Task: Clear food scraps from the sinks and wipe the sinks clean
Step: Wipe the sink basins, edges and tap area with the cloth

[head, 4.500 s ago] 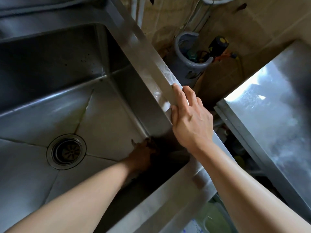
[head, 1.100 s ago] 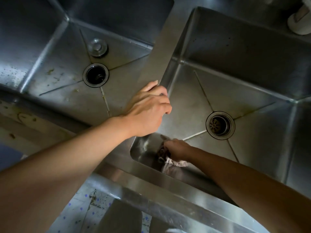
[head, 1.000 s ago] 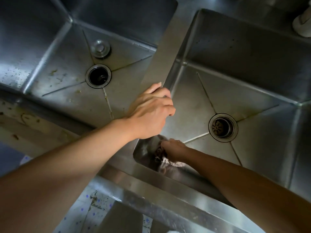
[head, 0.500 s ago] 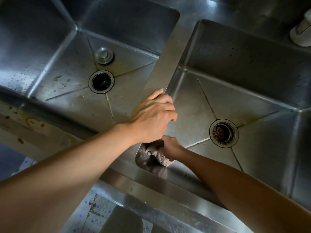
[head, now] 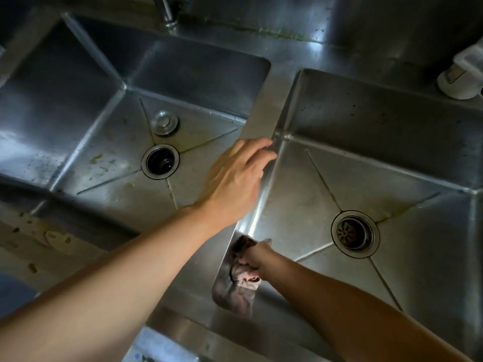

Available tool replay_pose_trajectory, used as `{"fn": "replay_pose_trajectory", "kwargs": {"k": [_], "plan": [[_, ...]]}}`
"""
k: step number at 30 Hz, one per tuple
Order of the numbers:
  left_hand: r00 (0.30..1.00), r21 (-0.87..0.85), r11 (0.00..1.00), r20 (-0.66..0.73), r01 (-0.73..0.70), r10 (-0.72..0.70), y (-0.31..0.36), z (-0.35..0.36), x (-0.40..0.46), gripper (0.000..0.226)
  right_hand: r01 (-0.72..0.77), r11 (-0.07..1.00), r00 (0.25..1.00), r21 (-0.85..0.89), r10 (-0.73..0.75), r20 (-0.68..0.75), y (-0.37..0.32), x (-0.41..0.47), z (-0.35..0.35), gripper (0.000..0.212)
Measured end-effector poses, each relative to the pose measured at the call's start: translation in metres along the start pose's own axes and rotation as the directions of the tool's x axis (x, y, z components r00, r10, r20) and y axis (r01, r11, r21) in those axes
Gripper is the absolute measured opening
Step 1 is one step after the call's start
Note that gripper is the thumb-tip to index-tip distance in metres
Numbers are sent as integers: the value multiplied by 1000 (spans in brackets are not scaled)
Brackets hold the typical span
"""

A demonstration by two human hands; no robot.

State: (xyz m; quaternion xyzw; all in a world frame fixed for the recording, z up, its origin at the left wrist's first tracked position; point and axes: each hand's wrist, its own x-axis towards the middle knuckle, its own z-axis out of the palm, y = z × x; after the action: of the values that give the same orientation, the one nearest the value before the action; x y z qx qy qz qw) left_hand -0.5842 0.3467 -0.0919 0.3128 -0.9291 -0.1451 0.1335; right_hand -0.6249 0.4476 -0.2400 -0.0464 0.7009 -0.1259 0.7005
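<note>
Two steel sinks lie side by side below me. My left hand [head: 236, 178] rests flat on the divider [head: 264, 111] between them, its fingers fairly straight and reaching the divider's right edge. My right hand [head: 257, 257] is down in the near left corner of the right sink [head: 392, 142], gripping a crumpled greyish cloth [head: 245, 279] against the wall. That sink's drain strainer [head: 354, 233] sits to the right of the hand. The left sink [head: 86, 142] has yellowish food bits on its floor, an open drain [head: 160, 162] and a loose plug [head: 165, 122] behind it.
A faucet base [head: 167, 11] stands at the back over the left sink. A white container [head: 462, 79] sits at the back right on the ledge. The front counter edge [head: 39, 239] at left carries food specks.
In the oldest frame I was at another sink's corner, hands swapped. Over the last second my left hand's fingers straightened on the divider and my right hand kept rubbing the cloth in the corner.
</note>
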Motion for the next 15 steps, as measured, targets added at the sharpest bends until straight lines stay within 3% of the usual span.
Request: {"fn": "replay_pose_trajectory", "kwargs": {"k": [2,3,7,11,15], "plan": [[1000,12,1000,-10,-5,5,-1,1,2,38,-5,989,997,147,16,-72,3,3,3,82],[1000,16,1000,-15,-12,12,-1,2,3,38,9,988,996,152,5,-92,6,2,5,87],[999,13,1000,-32,-13,13,-2,3,10,40,37,999,957,12,-32,-289,8,16,6,77],[999,-4,1000,-52,1,-1,-3,4,26,38,42,995,948,-90,-68,-311,1,19,-1,75],[995,28,999,-95,32,-29,-5,8,44,36,200,971,876,-132,-238,-421,-34,22,-38,57]]}}
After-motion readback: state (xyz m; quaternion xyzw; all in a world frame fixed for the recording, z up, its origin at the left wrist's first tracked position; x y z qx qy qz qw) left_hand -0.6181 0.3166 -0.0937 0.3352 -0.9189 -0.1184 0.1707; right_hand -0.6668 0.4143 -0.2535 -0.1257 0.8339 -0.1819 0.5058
